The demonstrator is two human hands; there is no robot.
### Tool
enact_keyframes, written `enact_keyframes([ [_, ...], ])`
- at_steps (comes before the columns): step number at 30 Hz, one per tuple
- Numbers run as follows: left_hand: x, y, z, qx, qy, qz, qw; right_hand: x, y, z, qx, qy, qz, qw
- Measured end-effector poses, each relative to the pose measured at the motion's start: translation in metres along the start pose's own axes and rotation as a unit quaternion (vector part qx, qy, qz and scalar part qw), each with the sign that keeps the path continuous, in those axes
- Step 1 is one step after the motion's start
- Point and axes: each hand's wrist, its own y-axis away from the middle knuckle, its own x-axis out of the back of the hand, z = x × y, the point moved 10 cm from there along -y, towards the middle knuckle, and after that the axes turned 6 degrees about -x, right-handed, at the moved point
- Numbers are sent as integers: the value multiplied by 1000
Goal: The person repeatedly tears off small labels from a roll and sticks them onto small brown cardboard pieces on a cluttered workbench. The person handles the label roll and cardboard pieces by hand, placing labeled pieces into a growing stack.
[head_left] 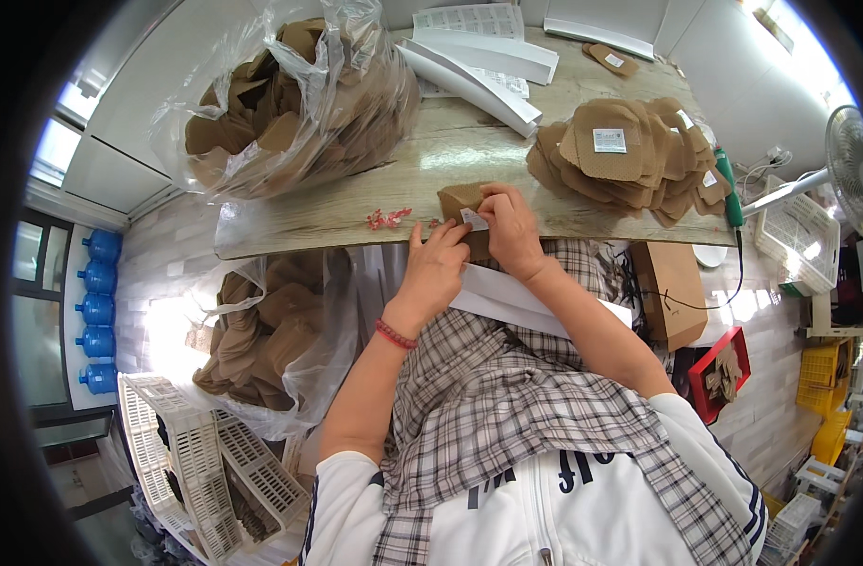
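At the table's near edge, both hands are on a brown textured fabric piece with a small white label on it. My right hand pinches it beside the label, thumb and fingertips together. From the left, my left hand holds its near edge, fingers bent against it. The undersides of the fingertips are hidden. Just left of the piece lie small red and white scraps. Over my lap, below the hands, runs a white strip. To the right is a pile of similar brown pieces, some labelled.
A clear plastic bag of brown pieces fills the table's left end. White label sheets and strips lie at the back. A green-handled corded tool sits at the right edge, near a fan. Another filled bag stands below left.
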Motion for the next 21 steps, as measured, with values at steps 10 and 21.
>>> enact_keyframes([
  [10, -6, 9, -2, 16, 55, -9, 998, -20, -7, 64, -321, -51, -152, 933],
  [21, 9, 14, 0, -1, 91, 17, 996, 193, -108, 23, -141, 328, 162, 920],
])
